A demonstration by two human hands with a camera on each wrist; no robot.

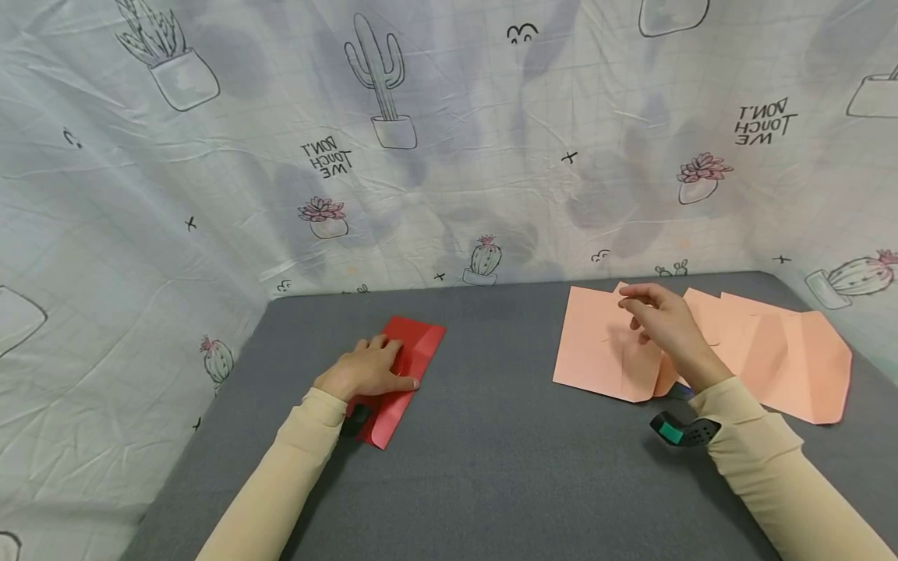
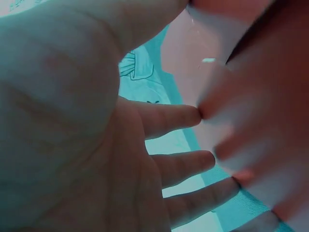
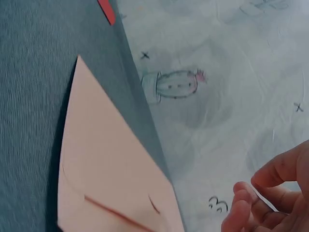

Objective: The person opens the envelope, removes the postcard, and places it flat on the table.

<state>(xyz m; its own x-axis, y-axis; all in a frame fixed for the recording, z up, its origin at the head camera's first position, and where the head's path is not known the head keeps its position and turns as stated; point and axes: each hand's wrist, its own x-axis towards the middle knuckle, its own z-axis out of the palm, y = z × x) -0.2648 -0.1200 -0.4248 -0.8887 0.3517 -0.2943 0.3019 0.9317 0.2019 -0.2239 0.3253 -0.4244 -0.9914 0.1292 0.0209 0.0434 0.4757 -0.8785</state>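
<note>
On the left of the table lies a red paper envelope (image 1: 421,339), slanted, with fold lines across it. My left hand (image 1: 368,370) rests on it, fingers spread and fingertips touching the paper; the left wrist view shows them meeting the red surface (image 2: 270,106). My right hand (image 1: 662,323) hovers over several flat peach-pink paper pieces (image 1: 585,339), its fingers loosely bent and holding nothing. In the right wrist view the hand (image 3: 270,203) is apart from the pink paper (image 3: 106,154). My right forearm hides part of these pieces.
The grey table (image 1: 512,452) ends at a white cloth backdrop (image 1: 449,179) printed with cacti. More pink pieces (image 1: 796,366) overlap towards the right edge. A small dark blue thing (image 1: 680,391) shows under my right wrist. Each wrist wears a black band (image 1: 684,430).
</note>
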